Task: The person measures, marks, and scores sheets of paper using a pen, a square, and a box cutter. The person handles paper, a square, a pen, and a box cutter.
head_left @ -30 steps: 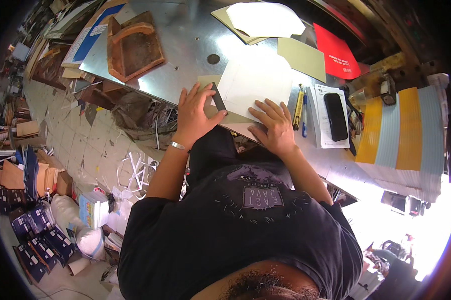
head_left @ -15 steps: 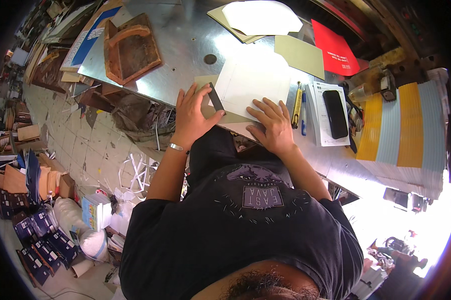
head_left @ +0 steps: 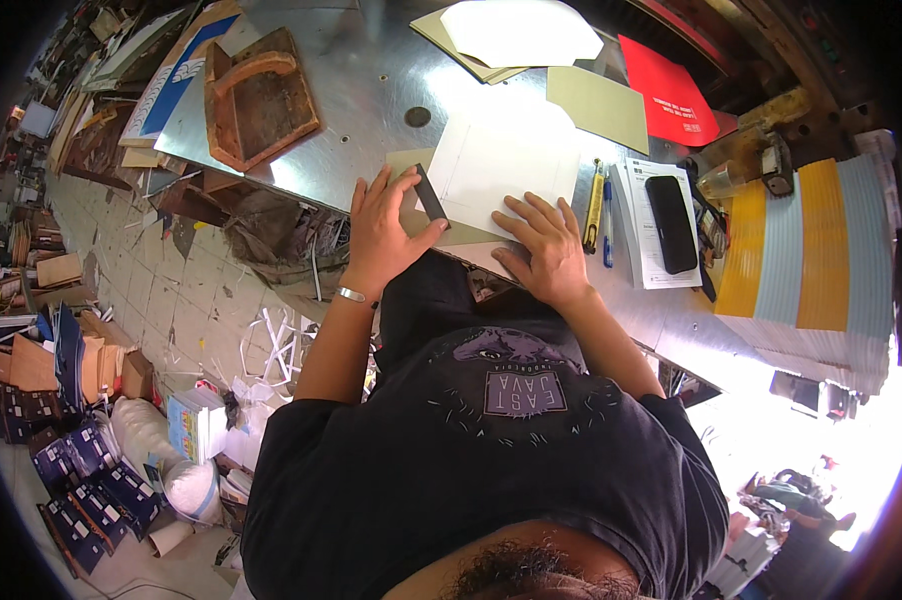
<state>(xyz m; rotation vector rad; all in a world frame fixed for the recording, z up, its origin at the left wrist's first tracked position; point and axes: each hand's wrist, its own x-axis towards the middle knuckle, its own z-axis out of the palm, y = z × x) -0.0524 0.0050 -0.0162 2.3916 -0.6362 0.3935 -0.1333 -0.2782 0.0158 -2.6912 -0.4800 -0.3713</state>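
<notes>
Between the thumb and index finger of my left hand point(head_left: 381, 228) is a short dark grey flat strip point(head_left: 431, 193). It lies slanted along the left edge of a white sheet point(head_left: 511, 150). Faint lines show on the sheet, and a grey-green board point(head_left: 401, 162) peeks out from under its left side. My right hand point(head_left: 546, 245) rests on the sheet's near right part, its fingers spread and holding nothing. Just right of that hand lie a yellow cutter knife point(head_left: 593, 208) and a blue pen point(head_left: 608, 225).
On the metal table point(head_left: 366, 105) are a wooden tray point(head_left: 309, 115) at far left, white sheets point(head_left: 521, 35), another grey-green board point(head_left: 601, 108) and a red cover point(head_left: 663, 95). A black phone point(head_left: 671, 225) lies on papers point(head_left: 626, 185). Yellow and pale blue stacks point(head_left: 821, 250) stand at right.
</notes>
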